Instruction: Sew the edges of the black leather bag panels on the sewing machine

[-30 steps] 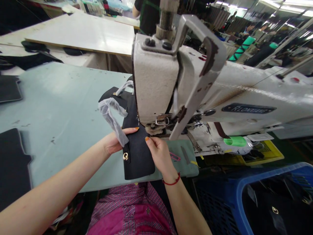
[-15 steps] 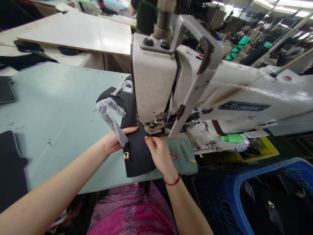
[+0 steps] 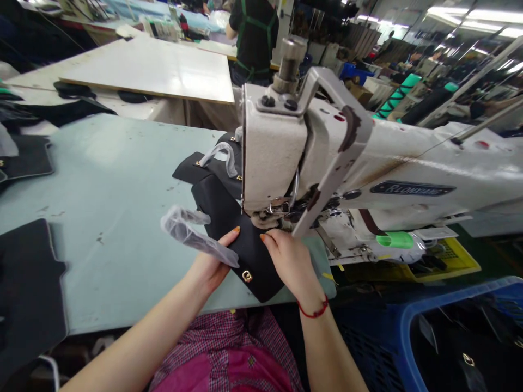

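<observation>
A black bag panel (image 3: 229, 209) lies slantwise under the head of the sewing machine (image 3: 269, 158). It has a gold fitting (image 3: 247, 276) and a handle wrapped in white film (image 3: 192, 234). My left hand (image 3: 216, 261) grips the panel's left edge, thumb on top and the other fingers hidden beneath. On the opposite edge, close to the presser foot, my right hand (image 3: 288, 258) pinches the panel between thumb and curled fingers. The needle point is hidden behind the machine's parts.
Behind the held panel lies another black panel with a wrapped handle (image 3: 223, 158). More black pieces (image 3: 30, 288) rest at the table's left. At lower right stands a blue basket (image 3: 408, 316) holding black panels. A person (image 3: 253, 41) stands beyond the white board (image 3: 155, 65).
The panel has turned, its near end swinging right and its far end left. Both hands have moved with it. The view has shifted too, showing more of the person behind.
</observation>
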The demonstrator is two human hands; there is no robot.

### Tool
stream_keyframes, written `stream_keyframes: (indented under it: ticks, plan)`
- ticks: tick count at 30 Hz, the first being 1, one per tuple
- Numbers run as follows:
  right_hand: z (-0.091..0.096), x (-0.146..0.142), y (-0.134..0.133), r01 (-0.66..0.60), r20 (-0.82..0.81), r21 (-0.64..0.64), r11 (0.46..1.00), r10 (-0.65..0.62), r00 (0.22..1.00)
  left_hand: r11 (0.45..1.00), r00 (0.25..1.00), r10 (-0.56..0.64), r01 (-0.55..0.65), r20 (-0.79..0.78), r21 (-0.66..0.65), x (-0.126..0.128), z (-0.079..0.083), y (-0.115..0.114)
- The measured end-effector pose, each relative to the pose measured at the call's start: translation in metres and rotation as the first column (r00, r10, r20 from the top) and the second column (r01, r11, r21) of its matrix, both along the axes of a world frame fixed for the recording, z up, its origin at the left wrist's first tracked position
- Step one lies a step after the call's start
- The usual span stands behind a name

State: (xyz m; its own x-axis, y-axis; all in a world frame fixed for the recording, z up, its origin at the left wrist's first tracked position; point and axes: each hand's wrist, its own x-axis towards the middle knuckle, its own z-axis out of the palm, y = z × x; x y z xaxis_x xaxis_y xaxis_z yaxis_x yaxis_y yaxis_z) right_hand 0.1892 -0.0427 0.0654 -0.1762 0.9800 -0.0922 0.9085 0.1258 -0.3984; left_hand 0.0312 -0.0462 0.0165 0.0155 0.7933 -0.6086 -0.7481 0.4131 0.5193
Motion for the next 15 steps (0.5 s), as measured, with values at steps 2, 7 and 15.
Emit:
stream_keyframes:
  ticks: [2,7,15]
  plan:
    - [0.006,0.006,0.006,-0.044,0.049,0.026,0.999,0.043,0.998,0.994,0.993,0.11,-0.11,0.037,-0.003,0.014,0.0,-0.009]
    - [0.015,0.014,0.016,-0.107,0.069,0.07,0.992,0.102,0.992,0.976,0.965,0.216,-0.208,0.149,-0.064,0.039,0.004,-0.018]
    - [0.01,0.014,0.021,-0.095,0.057,0.077,0.992,0.091,0.994,0.966,0.953,0.257,-0.247,0.162,-0.081,0.046,0.006,-0.021]
